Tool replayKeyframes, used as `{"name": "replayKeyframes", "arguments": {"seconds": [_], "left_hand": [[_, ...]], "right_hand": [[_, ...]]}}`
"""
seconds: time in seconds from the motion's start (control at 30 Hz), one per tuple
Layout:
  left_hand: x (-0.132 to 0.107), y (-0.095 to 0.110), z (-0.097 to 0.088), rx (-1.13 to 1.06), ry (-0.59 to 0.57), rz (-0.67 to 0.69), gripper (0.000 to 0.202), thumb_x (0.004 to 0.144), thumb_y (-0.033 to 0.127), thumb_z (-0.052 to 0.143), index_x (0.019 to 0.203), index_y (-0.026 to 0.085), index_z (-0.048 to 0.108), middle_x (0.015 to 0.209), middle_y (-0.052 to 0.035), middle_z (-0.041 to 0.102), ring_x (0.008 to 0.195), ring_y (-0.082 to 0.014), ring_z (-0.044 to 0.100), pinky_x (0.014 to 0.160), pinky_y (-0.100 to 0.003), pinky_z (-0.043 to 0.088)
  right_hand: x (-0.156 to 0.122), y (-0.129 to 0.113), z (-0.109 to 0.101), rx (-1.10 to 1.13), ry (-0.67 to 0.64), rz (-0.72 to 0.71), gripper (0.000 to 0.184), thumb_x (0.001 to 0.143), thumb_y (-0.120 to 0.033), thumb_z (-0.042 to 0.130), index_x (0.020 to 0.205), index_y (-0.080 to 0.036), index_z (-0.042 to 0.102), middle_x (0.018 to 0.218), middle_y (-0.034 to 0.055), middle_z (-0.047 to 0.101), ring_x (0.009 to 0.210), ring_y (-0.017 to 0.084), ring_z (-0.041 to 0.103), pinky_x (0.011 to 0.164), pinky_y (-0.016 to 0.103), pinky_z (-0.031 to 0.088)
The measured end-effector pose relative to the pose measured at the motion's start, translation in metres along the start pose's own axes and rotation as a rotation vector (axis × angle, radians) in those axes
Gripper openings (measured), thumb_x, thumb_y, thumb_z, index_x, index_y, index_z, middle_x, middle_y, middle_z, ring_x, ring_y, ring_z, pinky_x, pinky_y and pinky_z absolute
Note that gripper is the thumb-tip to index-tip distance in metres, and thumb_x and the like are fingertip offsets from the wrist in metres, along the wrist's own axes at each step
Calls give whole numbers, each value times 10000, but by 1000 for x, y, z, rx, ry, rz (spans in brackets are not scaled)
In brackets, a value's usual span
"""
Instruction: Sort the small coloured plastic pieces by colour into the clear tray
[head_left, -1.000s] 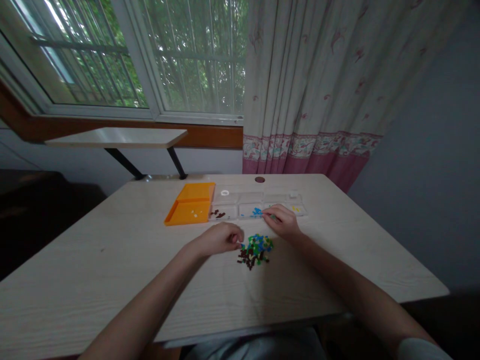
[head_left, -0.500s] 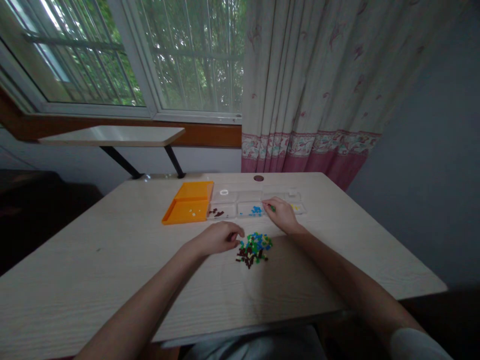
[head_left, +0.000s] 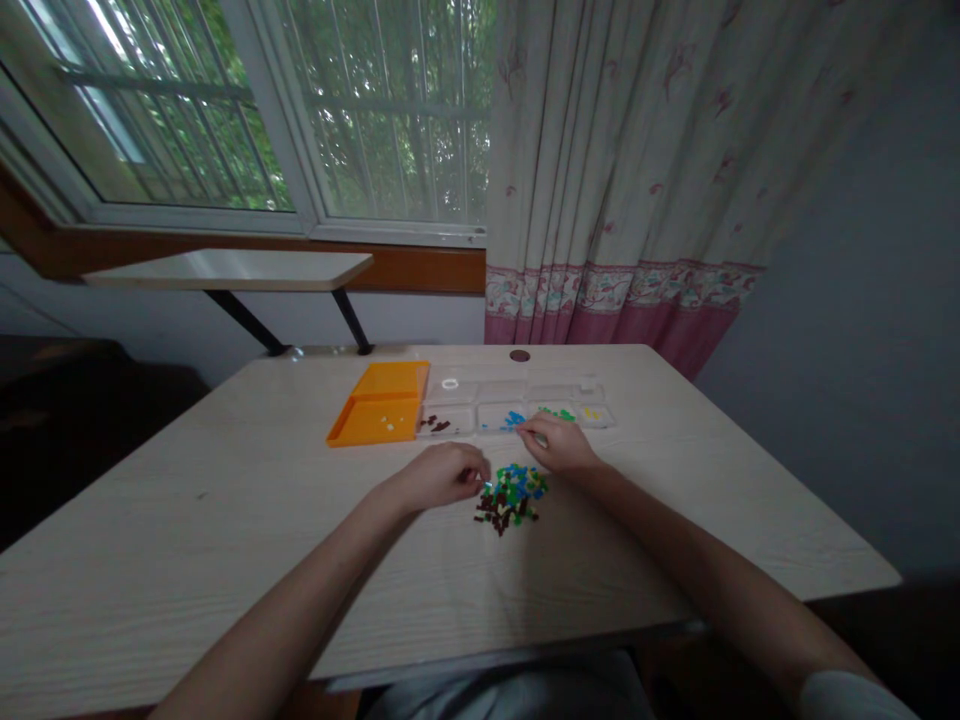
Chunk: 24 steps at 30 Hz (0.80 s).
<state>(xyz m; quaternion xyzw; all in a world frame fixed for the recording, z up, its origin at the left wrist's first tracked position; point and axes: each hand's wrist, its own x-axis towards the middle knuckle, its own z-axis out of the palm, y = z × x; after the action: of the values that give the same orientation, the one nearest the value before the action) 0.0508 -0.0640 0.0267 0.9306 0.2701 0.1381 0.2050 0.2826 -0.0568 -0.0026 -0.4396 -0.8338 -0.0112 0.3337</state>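
Observation:
A small pile of mixed beads, brown, green, blue and yellow, lies on the pale wooden table. My left hand rests curled at the pile's left edge, its fingertips pinched together; what they hold is too small to see. My right hand sits just behind the pile, fingers pinched near the front edge of a clear compartment box. That box holds brown, blue, green and yellow beads in separate cells.
An orange tray-like lid with a few pale beads lies left of the clear box. A small dark round hole marks the table's far edge. Behind are a window, a wall shelf and a flowered curtain.
My right hand has drawn back from over the green cell towards the pile, uncovering the green beads. My left hand has stayed at the pile's left edge.

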Motion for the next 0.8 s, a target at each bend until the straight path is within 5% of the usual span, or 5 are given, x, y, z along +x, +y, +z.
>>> {"name": "replayKeyframes", "arguments": {"seconds": [0.27, 0.37, 0.5, 0.8], "left_hand": [[3, 0, 4, -88, 22, -58, 137, 658, 96, 506, 707, 149, 623, 602, 21, 549, 542, -80, 462, 530, -161, 343], [4, 0, 5, -104, 126, -108, 120, 693, 134, 518, 731, 141, 632, 600, 17, 546, 544, -80, 456, 532, -167, 339], [5, 1, 6, -89, 242, -131, 108, 703, 141, 525, 724, 148, 631, 617, 13, 562, 567, -84, 459, 543, -173, 339], [5, 3, 6, -102, 245, -141, 122, 743, 217, 540, 809, 157, 623, 642, 14, 561, 570, -90, 474, 535, -179, 348]], "right_hand": [[-2, -21, 0, 35, -76, -196, 157, 824, -207, 489, 822, -198, 646, 782, 35, 657, 726, 124, 610, 664, 200, 464], [-4, -26, -1, 56, -99, -243, 144, 818, -214, 501, 834, -201, 644, 774, 30, 657, 707, 118, 606, 649, 194, 457], [-5, -31, 0, 90, -83, -242, 133, 807, -279, 540, 867, -215, 641, 769, 23, 656, 687, 109, 600, 626, 183, 444], [-3, -27, 2, 106, 1, -249, 151, 836, -281, 516, 838, -203, 646, 739, 30, 659, 678, 118, 601, 615, 203, 462]]}}
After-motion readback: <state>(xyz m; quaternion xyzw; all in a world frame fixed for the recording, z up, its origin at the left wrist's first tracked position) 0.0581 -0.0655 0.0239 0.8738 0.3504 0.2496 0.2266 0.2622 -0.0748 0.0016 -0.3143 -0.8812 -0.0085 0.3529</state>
